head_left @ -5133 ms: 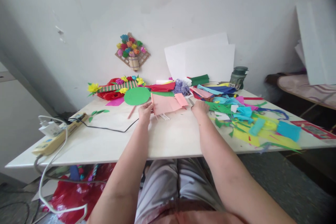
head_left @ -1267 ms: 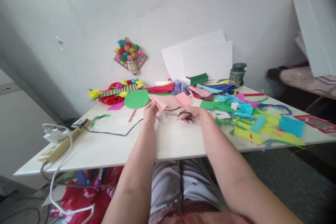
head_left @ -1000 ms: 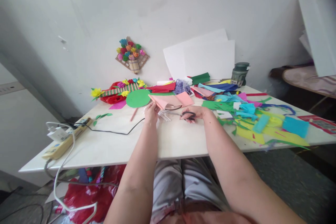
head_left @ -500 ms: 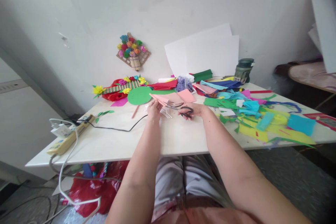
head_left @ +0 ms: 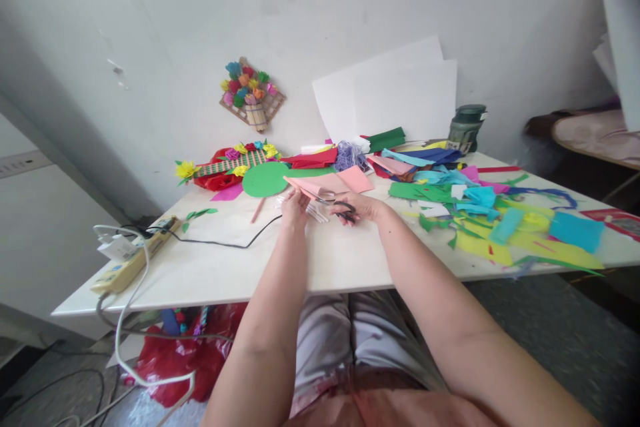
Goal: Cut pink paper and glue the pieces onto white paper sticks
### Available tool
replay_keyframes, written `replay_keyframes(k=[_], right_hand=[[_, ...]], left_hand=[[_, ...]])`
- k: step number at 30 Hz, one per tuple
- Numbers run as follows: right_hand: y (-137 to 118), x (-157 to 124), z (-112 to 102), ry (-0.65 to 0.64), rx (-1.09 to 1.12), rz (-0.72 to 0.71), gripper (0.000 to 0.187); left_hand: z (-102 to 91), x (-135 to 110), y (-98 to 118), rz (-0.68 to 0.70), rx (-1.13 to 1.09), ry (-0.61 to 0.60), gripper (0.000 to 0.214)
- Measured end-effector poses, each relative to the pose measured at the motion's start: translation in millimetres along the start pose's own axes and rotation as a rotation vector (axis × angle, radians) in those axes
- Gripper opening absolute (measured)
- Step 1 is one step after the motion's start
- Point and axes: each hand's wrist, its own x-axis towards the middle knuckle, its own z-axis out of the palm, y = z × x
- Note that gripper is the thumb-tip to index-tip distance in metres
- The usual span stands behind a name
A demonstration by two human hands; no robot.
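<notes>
My left hand [head_left: 296,205] pinches the near left part of a folded pink paper [head_left: 320,185]. In my right hand [head_left: 361,205] are black-handled scissors [head_left: 345,213], their blades pointing left at the lower edge of the paper, close to my left fingers. How far the blades have gone into the paper, I cannot make out. Several thin white sticks [head_left: 317,216] lie on the table under the paper. Just behind my left hand is a round green sheet [head_left: 265,179].
Coloured paper scraps [head_left: 480,240] cover the right side of the table [head_left: 210,273]. A power strip [head_left: 135,263] with a black cable [head_left: 220,244] lies at the left. A dark green bottle [head_left: 466,130] and white boards [head_left: 390,97] stand at the back.
My right hand with the scissors has shifted left toward my left hand, and the blades sit nearer to its fingers. The left hand keeps its hold on the pink paper.
</notes>
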Motion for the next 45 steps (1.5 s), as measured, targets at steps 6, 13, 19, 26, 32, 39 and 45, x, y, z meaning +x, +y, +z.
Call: replay_keyframes(k=[6, 13, 19, 26, 32, 39, 45], right_hand=[[1, 3, 2, 0.028, -0.012, 0.013, 0.022], [6, 5, -3, -0.017, -0.007, -0.018, 0.028], [10, -12, -29, -0.112, -0.064, -0.001, 0.036], [16, -16, -38, 0.018, -0.267, 0.187, 0.038], [13, -10, -30, 0.139, -0.509, 0.206, 0.031], [-7, -17, -25, 0.3, -0.923, 0.316, 0.03], [-14, -19, -20, 0.373, -0.941, 0.391, 0.031]], left_hand=[[-1.6, 4, -3, 0.012, -0.007, 0.031, 0.005], [-0.3, 2, 0, 0.008, -0.049, -0.005, 0.006], [-2.5, 4, 11, 0.025, -0.046, 0.028, 0.004], [-7.1, 7, 13, 0.045, 0.013, -0.022, 0.007], [-6.2, 10, 15, 0.047, 0.033, -0.031, 0.003], [-1.9, 12, 15, 0.051, 0.087, -0.025, 0.002], [11.5, 11, 18, 0.025, 0.1, -0.035, 0.006]])
